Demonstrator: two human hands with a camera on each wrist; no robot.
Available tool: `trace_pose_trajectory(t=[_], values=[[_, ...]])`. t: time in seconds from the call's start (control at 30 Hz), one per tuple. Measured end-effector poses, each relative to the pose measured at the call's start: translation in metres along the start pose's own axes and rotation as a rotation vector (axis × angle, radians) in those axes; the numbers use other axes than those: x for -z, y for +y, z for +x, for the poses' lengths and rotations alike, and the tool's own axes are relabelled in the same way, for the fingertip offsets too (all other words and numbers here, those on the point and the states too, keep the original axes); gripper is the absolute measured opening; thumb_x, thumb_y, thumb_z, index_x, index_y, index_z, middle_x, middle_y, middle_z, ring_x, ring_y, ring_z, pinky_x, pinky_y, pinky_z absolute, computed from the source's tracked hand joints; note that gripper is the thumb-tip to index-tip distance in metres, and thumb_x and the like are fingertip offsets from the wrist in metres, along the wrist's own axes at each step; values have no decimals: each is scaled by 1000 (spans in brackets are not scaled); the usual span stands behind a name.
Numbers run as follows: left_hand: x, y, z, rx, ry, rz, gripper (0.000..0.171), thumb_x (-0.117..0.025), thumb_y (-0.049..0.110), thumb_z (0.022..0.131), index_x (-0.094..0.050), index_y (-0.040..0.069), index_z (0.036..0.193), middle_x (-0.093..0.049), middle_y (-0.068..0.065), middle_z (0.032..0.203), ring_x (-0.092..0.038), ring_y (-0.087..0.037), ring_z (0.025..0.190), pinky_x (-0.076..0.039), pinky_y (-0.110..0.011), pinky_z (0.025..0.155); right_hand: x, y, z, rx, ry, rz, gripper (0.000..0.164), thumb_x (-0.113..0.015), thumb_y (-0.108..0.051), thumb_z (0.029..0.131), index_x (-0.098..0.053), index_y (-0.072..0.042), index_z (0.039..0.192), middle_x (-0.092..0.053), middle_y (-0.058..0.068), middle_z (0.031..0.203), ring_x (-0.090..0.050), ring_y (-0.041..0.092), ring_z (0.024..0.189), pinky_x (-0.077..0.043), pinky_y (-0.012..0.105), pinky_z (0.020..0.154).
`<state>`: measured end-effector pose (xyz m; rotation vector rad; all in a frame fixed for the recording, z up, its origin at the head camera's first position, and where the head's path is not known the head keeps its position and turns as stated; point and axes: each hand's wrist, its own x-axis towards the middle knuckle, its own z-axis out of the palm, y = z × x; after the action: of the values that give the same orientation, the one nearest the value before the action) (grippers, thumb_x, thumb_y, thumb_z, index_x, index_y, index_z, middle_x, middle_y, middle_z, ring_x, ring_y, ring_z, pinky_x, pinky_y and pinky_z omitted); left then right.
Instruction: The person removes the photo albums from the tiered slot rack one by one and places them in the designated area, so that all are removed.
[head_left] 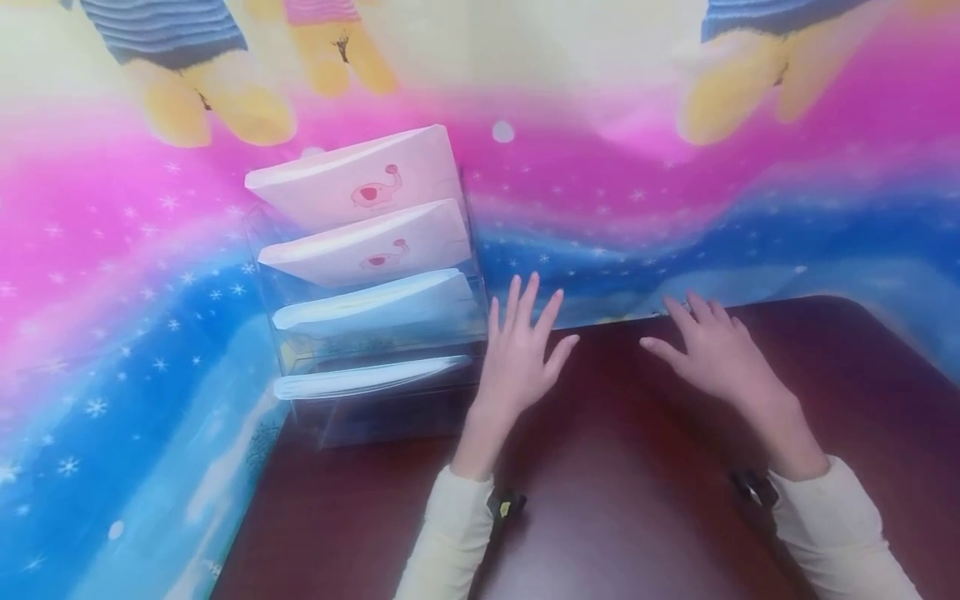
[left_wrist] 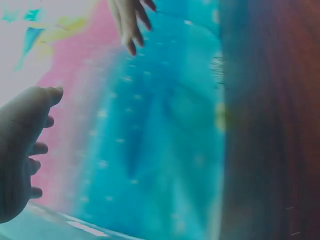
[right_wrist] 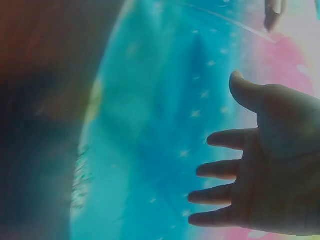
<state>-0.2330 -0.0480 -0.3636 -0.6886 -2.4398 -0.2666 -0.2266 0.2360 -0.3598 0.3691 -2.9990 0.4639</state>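
Note:
Both hands are held out, palms down, with nothing in them. In the head view my left hand (head_left: pixel 519 358) has its fingers spread, just right of a clear tiered rack (head_left: pixel 390 425); whether it touches the rack I cannot tell. My right hand (head_left: pixel 716 354) is farther right, near the table's back edge, fingers straight and thumb pointing left. Four-tier contents stand tilted in the rack: a pink pack with a red elephant (head_left: pixel 405 171), a second pink pack (head_left: pixel 397 250), a pale blue pack (head_left: pixel 390 304) and, lowest, a thin white stack (head_left: pixel 367 377).
A dark red-brown table (head_left: pixel 615 500) lies under both arms. Behind it and at the left hangs a pink and blue backdrop (head_left: pixel 600 167) with snowflakes and cartoon legs. A dark wrist strap (head_left: pixel 506 505) sits at the left cuff.

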Motion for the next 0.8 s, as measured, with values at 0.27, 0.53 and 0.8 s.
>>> trace_pose_trajectory(t=[0.27,0.53,0.8], values=[[44,-11,-5,-90,238,-63,58,-65,36,102,-52,11,152,-37,-20,163,-19,-36,157,-15,-57,125,17,-29,5,45,35,105,80,-56,-51,105,-35,8,155,-41,38,150,-38,59,137,-32,74,108],[71,-43,-19,-53,374,-77,51,-63,27,103,-54,6,148,-39,-23,161,-25,-44,153,-18,-59,124,24,-51,12,65,83,160,67,-58,-43,106,-46,10,146,-55,36,138,-53,55,125,-42,70,103],[99,-105,-49,92,625,-18,46,-62,22,101,-59,3,142,-49,-23,154,-36,-45,147,-26,-57,122,30,-65,18,101,113,243,62,-62,-36,106,-48,8,147,-55,33,141,-56,52,121,-43,69,102]])
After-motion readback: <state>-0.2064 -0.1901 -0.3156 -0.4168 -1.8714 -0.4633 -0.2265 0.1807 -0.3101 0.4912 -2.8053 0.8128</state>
